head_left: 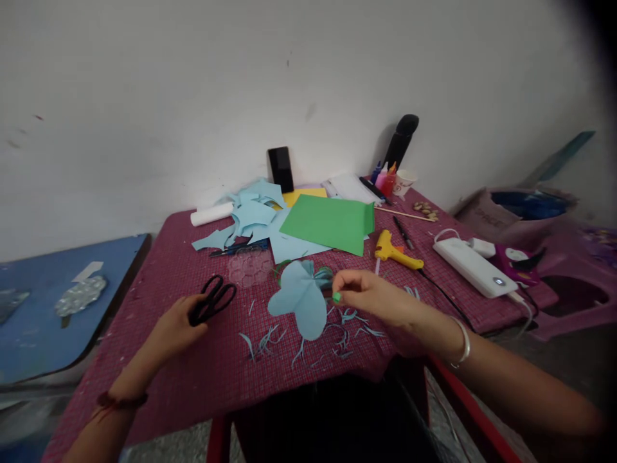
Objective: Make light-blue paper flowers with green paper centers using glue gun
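Thin blue scraps (247, 344) lie nearest, between the hands. The left hand (182, 321) grips black scissors (205, 310); the right hand (370, 294) pinches a green bit (336, 297). Just left of it, the blue paper petals (308, 312) look already cut; beyond, 1 green sheet (330, 222) seems mostly uncut, the glue gun (396, 254) untouched.

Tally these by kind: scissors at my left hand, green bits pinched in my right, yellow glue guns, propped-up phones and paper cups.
Scissors: 1
Green bit: 1
Yellow glue gun: 1
Propped-up phone: 1
Paper cup: 1
Total: 5
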The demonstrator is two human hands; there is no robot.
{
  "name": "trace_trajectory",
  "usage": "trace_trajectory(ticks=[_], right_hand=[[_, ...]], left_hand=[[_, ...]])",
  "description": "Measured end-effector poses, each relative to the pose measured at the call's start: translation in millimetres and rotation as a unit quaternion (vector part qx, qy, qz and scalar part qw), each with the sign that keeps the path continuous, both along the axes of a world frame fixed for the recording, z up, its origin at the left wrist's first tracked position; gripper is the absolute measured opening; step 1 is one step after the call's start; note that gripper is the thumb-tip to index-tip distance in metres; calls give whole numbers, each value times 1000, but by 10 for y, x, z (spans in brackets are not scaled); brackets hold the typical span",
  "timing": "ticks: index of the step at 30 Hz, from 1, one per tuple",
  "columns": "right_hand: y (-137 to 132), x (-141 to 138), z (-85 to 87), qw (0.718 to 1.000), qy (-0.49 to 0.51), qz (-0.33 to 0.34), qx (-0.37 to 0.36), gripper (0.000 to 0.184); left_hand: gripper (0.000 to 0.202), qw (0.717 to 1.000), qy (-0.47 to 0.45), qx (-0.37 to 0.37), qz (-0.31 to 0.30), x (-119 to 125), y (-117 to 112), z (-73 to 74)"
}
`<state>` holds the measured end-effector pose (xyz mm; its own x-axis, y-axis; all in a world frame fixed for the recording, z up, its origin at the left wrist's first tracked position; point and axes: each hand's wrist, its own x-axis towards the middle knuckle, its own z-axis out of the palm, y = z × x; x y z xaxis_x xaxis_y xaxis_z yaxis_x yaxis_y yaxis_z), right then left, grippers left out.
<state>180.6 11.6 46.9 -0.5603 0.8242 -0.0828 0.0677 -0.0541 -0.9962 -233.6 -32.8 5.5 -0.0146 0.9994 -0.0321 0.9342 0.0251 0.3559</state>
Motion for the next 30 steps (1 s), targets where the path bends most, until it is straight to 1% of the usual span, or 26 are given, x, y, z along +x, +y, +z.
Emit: trace_trajectory(ticks=[2,4,5,6,7,9,10,11,12,14,15,17,19,21,22,24,25,27,28,30], right_hand=[[-29,-37,-25,999,-28,24,29,8],[-68,-53,-27,997,-42,44,46,9],[-89,-56,-19,996,-48,52,49,10],[-107,-57,-8,996,-52,57,49,10],[-122,-58,5,995,-57,58,49,10],[-139,-61,24,995,-65,59,52,11],[-141,-65,30,995,-64,59,52,11],[-141,-71,31,995,-62,59,51,12],[-139,-78,31,995,-57,60,49,12],[-133,-91,26,996,-46,61,48,12],[-130,-97,23,996,-42,61,49,12],[-127,-103,20,996,-37,61,55,12],[-126,-100,21,996,-33,59,58,12],[-129,-93,25,996,-30,57,56,12],[-132,-88,27,996,-30,57,54,13],[-141,-79,30,996,-34,59,52,14],[-146,-74,31,996,-37,62,51,15],[-159,-62,28,996,-41,66,45,15],[-165,-56,26,996,-43,67,40,15],[-175,-43,18,996,-50,70,31,16]], left_hand=[[57,1000,11,-21,0,-4,12,-32],[57,999,33,7,-3,154,-16,38],[54,999,33,43,-4,286,-46,107],[48,997,9,82,-11,449,-85,191],[42,993,-35,108,-27,634,-130,281],[27,981,-126,128,-79,1034,-213,437],[26,973,-156,126,-115,1227,-241,487],[28,967,-168,123,-143,1403,-257,514],[28,964,-172,128,-156,1553,-260,517],[16,961,-167,144,-167,1758,-242,475],[10,960,-167,148,-167,1812,-229,446],[10,957,-183,143,-175,1840,-214,416],[8,947,-222,133,-191,1801,-217,443],[6,940,-246,148,-185,1747,-218,510],[7,940,-237,176,-169,1726,-209,542],[8,943,-175,247,-139,1703,-166,575],[14,942,-137,274,-136,1700,-135,572],[26,941,-80,288,-158,1698,-66,539],[27,941,-66,283,-174,1695,-34,517],[20,940,-55,273,-197,1684,15,479]])
